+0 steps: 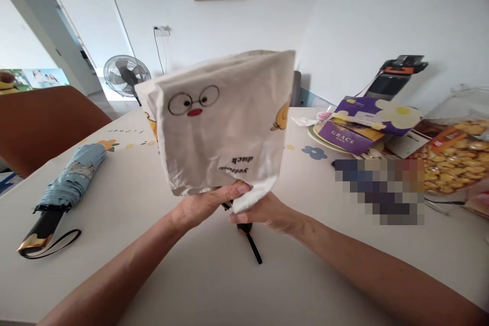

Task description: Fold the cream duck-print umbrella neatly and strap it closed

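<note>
A folding umbrella with a loose cream canopy (225, 112) is raised in front of me above the table. Printed on the fabric are round glasses, a red mouth, yellow ducks and upside-down lettering. My left hand (198, 209) is closed at the canopy's lower edge, its thumb pressed on the cloth. My right hand (263, 211) pinches a white fold of the same edge. Between the hands, the black handle (244, 226) shows partly, with a wrist strap (254, 249) hanging from it. My fingers and the cloth hide the shaft.
A closed light-blue umbrella (74, 175) lies at the left on the white table (183, 275). To the right are a purple box (344, 132), a bag of snacks (458, 155) and a blurred-out item (382, 191). A brown chair (49, 122) and a fan (126, 74) stand beyond.
</note>
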Demonstrator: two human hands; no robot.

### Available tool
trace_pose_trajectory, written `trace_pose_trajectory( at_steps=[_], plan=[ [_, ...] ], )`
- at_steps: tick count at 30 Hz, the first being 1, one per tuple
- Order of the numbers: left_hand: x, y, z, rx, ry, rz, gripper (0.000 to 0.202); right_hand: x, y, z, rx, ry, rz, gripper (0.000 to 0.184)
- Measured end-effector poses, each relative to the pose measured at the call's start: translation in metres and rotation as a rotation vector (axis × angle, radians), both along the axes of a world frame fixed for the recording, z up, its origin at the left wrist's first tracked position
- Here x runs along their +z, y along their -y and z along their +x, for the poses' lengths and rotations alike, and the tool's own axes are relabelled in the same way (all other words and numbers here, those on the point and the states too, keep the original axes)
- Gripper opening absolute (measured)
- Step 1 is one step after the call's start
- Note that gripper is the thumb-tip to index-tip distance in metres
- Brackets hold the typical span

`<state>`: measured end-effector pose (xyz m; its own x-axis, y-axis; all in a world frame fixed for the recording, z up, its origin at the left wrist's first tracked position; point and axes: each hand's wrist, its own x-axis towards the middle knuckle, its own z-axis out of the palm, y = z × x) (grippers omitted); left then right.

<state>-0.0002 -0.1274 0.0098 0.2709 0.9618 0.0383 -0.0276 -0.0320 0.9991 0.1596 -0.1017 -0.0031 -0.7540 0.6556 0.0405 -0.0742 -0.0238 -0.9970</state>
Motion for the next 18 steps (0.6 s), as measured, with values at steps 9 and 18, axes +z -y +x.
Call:
trace_pose_trajectory(
  at_steps=[9, 18],
  plan=[
    [-0.006, 0.001, 0.005, -0.023, -0.043, -0.003, 0.035, -0.014, 0.007, -0.007, -0.129, -0.003, -0.038, 0.011],
    [-0.009, 0.007, 0.017, -0.205, 0.096, -0.167, 0.047, -0.014, 0.018, -0.002, -0.04, -0.095, -0.293, 0.024]
  ],
)
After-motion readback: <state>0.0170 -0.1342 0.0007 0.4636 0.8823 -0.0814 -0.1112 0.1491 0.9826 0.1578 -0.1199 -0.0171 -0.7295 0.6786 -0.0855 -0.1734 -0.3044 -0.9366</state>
